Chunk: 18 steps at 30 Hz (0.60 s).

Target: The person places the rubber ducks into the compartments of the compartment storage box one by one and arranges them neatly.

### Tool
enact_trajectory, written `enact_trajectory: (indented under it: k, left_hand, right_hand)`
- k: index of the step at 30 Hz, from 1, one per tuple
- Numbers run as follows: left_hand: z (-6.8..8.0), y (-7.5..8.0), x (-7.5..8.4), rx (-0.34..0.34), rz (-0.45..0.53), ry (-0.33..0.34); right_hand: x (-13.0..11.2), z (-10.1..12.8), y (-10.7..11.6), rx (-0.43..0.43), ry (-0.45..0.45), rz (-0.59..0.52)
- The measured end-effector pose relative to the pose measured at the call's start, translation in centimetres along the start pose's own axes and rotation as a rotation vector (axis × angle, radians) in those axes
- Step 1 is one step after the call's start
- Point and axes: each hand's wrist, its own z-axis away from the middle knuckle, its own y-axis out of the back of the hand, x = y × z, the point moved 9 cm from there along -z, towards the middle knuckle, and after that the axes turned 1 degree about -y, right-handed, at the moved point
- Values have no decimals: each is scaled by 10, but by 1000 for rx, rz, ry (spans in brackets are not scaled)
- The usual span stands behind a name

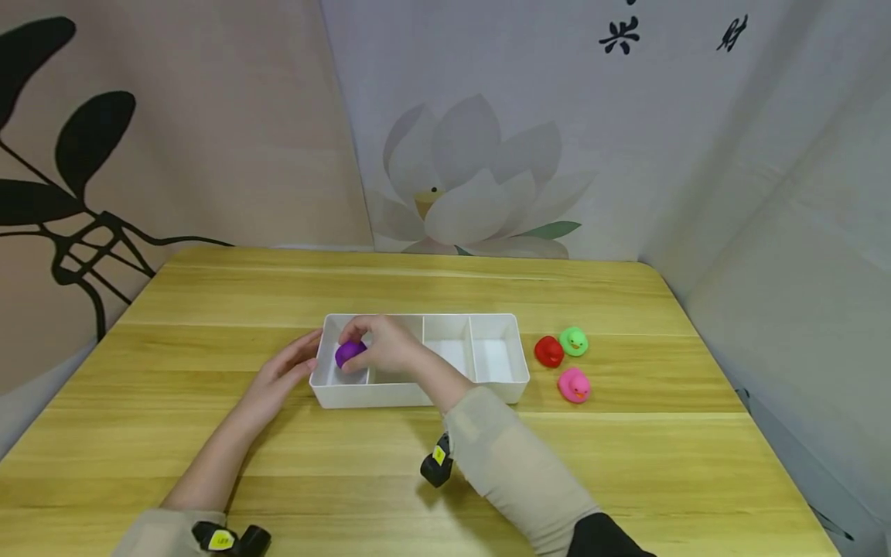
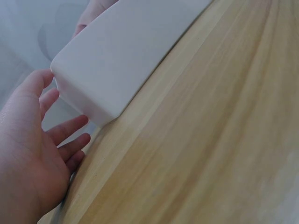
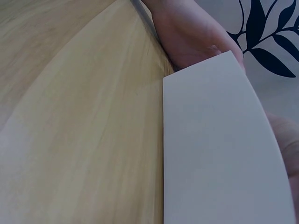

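- My right hand [image 1: 386, 346] is over the left end of the white tray [image 1: 497, 385], near the middle of the head view.
- Its fingers are curled around a purple toy [image 1: 348, 353] and pinch it.
- The purple toy is in the tray's far-left box, low down inside it. I cannot tell if it touches the bottom.
- My left hand [image 1: 281, 377] is at the left end of the tray, on the table [image 1: 209, 309].
- Its fingers [image 2: 70, 128] are straight and a little spread, and they hold nothing.
- In the left wrist view the thumb tip touches the tray's corner [image 2: 65, 70], and the other fingers are just beside the wall.
- The tray has four boxes in a row. The two on the right side look bare.
- Three little ducks sit on the table to the right of the tray.
- The red duck [image 1: 548, 351] and the green duck [image 1: 574, 340] touch each other.
- The pink duck [image 1: 574, 384] sits near them, lower in the frame.
- In the right wrist view I see the tray's white wall [image 3: 219, 154] with my left hand [image 3: 191, 37] behind it in the upper part of the frame.
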Motion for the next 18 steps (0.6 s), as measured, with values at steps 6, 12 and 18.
enact_trajectory:
  k: [6, 12, 18]
  left_hand:
    - [-1, 1, -1, 3, 7, 3]
    - [0, 2, 0, 8, -20, 4]
    - [0, 1, 1, 6, -24, -3]
  right_hand:
    - [3, -2, -3, 8, -5, 32]
    - [4, -3, -4, 25, -20, 57]
    - [4, -4, -2, 46, -51, 112]
